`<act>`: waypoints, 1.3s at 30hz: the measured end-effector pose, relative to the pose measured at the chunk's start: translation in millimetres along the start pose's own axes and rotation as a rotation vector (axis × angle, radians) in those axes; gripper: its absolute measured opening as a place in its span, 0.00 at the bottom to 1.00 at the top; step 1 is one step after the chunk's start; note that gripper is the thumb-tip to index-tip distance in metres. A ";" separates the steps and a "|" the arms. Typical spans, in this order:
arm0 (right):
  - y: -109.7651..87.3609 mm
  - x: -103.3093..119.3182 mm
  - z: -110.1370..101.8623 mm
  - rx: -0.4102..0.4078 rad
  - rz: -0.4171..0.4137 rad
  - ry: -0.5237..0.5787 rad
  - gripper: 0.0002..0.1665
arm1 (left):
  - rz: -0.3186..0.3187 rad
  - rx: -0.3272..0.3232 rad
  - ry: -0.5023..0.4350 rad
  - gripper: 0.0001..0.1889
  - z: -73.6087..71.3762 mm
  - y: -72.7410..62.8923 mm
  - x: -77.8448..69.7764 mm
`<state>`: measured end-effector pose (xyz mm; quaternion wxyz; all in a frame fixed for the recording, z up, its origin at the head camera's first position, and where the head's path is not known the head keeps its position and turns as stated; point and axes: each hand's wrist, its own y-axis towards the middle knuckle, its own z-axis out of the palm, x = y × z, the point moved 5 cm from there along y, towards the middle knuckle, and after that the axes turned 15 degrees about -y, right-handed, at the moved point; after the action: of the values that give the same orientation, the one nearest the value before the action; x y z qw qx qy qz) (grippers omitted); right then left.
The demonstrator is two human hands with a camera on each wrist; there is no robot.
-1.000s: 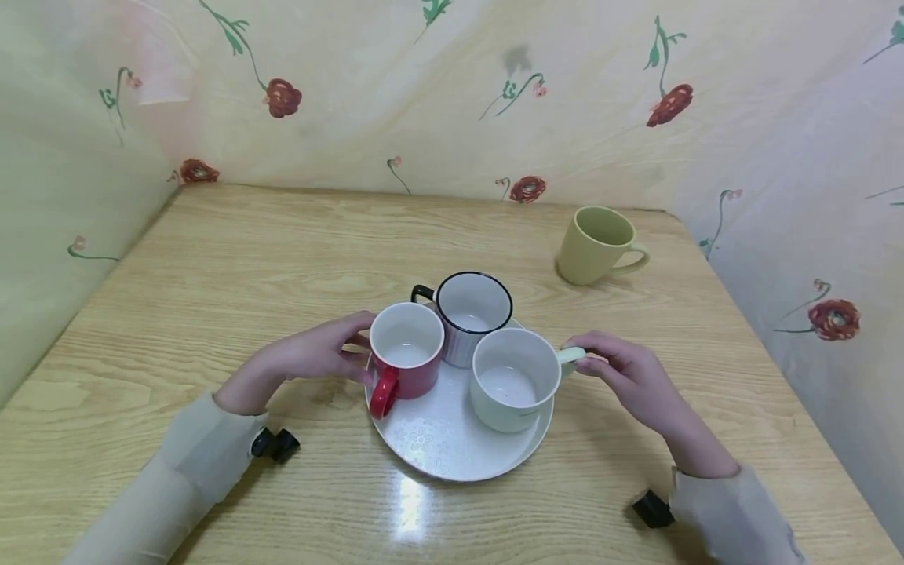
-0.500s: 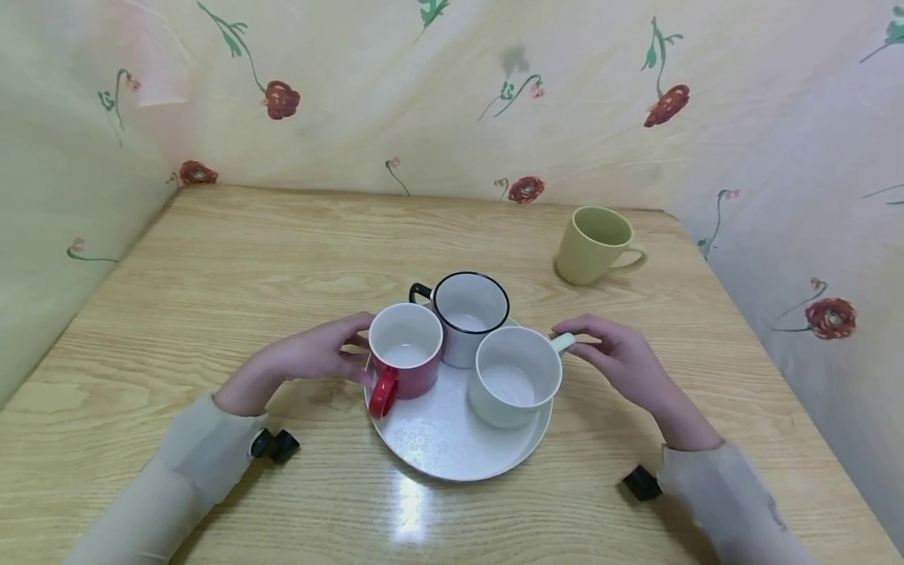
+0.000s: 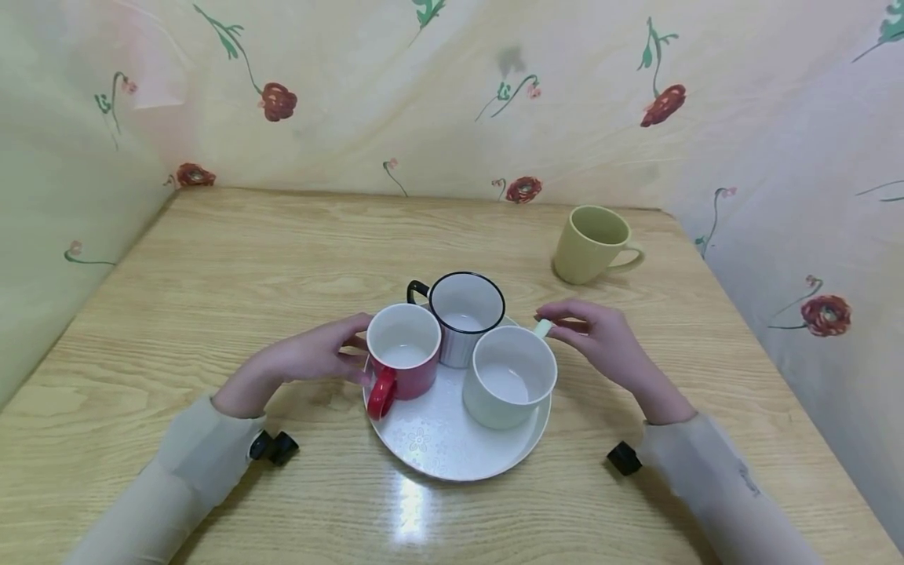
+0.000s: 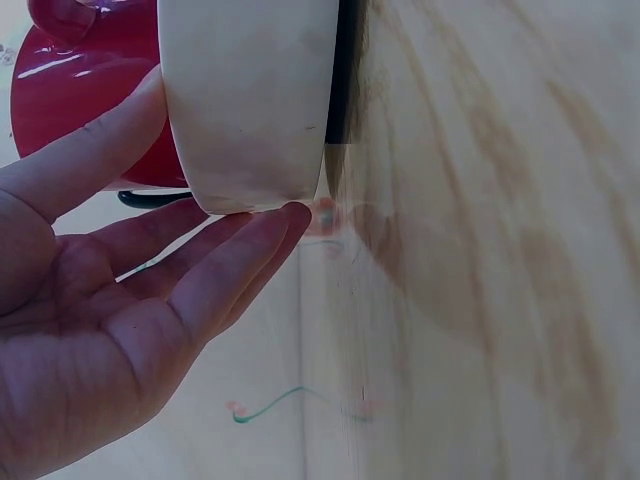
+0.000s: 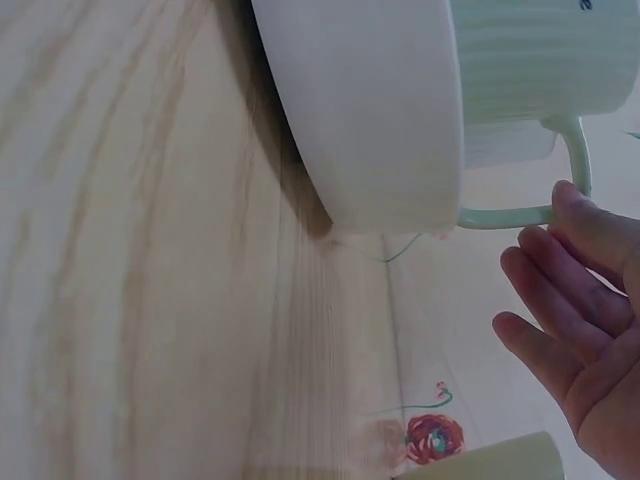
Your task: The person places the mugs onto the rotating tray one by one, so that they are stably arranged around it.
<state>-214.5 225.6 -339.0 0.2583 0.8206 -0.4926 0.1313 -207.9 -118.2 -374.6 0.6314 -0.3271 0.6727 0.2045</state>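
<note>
A round white dish [image 3: 452,455] holds three mugs. My left hand [image 3: 321,349] touches its left side; in the left wrist view the thumb reaches its rim and nearly straight fingers rest along its outer wall [image 4: 250,110]. Beside that hand stands a red mug [image 3: 417,380], white inside, handle toward me. My right hand [image 3: 596,341] pinches the handle [image 5: 510,217] of a wide pale green mug [image 3: 497,404] between thumb and finger, the other fingers spread. Behind these two is a white enamel mug [image 3: 455,345] with a black rim and black handle.
An olive-yellow mug [image 3: 586,259] stands on the wooden table [image 3: 297,251] at the back right, apart from the dish. Flower-patterned cloth [image 3: 452,94] hangs along the table's back and sides. Black wrist devices [image 3: 625,459] sit at both cuffs.
My right hand has swung the pale green mug's handle from the right toward the back, turning the mug on the dish. My left hand stays at the dish's side.
</note>
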 end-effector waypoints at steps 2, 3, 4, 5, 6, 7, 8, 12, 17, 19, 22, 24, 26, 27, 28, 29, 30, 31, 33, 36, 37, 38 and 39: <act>4.0 0.1 2.1 -0.006 0.001 0.009 0.15 | -0.001 0.002 -0.006 0.37 0.0 -0.7 -0.3; 5.9 0.1 2.9 -0.009 0.002 0.011 0.15 | -0.005 0.000 -0.014 0.37 -0.2 -1.2 -0.3; 7.7 0.1 3.4 -0.011 0.005 0.013 0.15 | -0.004 0.001 -0.015 0.37 -0.1 -1.5 -0.8; 9.4 0.0 3.8 -0.014 0.009 0.013 0.15 | -0.005 0.000 -0.015 0.37 -0.1 -1.8 -1.2; 11.1 -0.2 4.2 -0.013 0.015 0.014 0.15 | -0.003 0.000 -0.014 0.37 -0.2 -2.0 -1.4; 12.9 -0.5 4.4 -0.012 0.023 0.010 0.15 | -0.002 0.001 -0.013 0.37 0.0 -1.9 -1.6; 14.5 -0.9 4.5 -0.011 0.033 0.003 0.15 | -0.002 0.000 -0.011 0.37 0.0 -1.9 -1.8; 21.2 -3.1 5.8 0.000 0.066 0.001 0.16 | 0.011 0.005 0.003 0.36 0.6 -1.4 -2.4; 29.2 -5.5 8.6 0.011 0.087 0.003 0.19 | 0.025 0.016 0.019 0.36 1.7 -1.3 -4.5; 32.3 -5.7 9.9 0.017 0.092 0.009 0.20 | 0.025 0.015 0.028 0.36 1.8 -1.0 -4.8; 37.7 -6.6 12.5 0.028 0.102 0.018 0.21 | 0.022 0.012 0.036 0.36 1.6 -0.8 -5.0; 40.9 -6.0 13.8 0.032 0.103 0.027 0.22 | 0.021 0.010 0.038 0.36 1.7 -1.2 -5.7; 44.1 -5.2 15.3 0.036 0.103 0.039 0.22 | 0.020 0.010 0.037 0.37 1.8 -1.5 -6.0; 45.4 -4.2 15.9 0.038 0.102 0.049 0.22 | 0.019 0.009 0.035 0.37 1.7 -1.4 -5.9; 46.6 -3.1 16.5 0.039 0.101 0.061 0.23 | 0.023 0.011 0.037 0.37 1.8 -1.5 -6.0; 47.9 -2.0 17.2 0.041 0.099 0.070 0.23 | 0.026 0.011 0.039 0.37 1.9 -1.5 -6.1; 48.9 -0.8 17.7 0.042 0.097 0.076 0.23 | 0.027 0.011 0.039 0.37 1.7 -1.5 -5.7; 49.8 0.5 18.0 0.043 0.097 0.080 0.23 | 0.028 0.011 0.040 0.37 1.6 -1.3 -5.4; 51.5 3.0 18.8 0.051 0.100 0.091 0.23 | 0.034 0.012 0.039 0.37 1.6 -1.4 -5.0; 53.9 6.0 20.0 0.069 0.101 0.101 0.24 | 0.033 0.009 0.033 0.37 0.8 -1.6 -4.3; 54.7 6.6 20.4 0.076 0.103 0.106 0.24 | 0.034 0.008 0.033 0.36 0.7 -1.7 -4.3; 55.3 6.7 20.9 0.081 0.103 0.109 0.24 | 0.034 0.008 0.029 0.36 0.6 -1.9 -4.2; 55.8 6.7 21.4 0.085 0.102 0.111 0.24 | 0.032 0.006 0.028 0.36 0.3 -2.0 -4.0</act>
<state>-261.0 187.5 -337.3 0.2432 0.7961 -0.5127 0.2104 -206.3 -118.7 -370.4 0.6197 -0.3173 0.6870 0.2079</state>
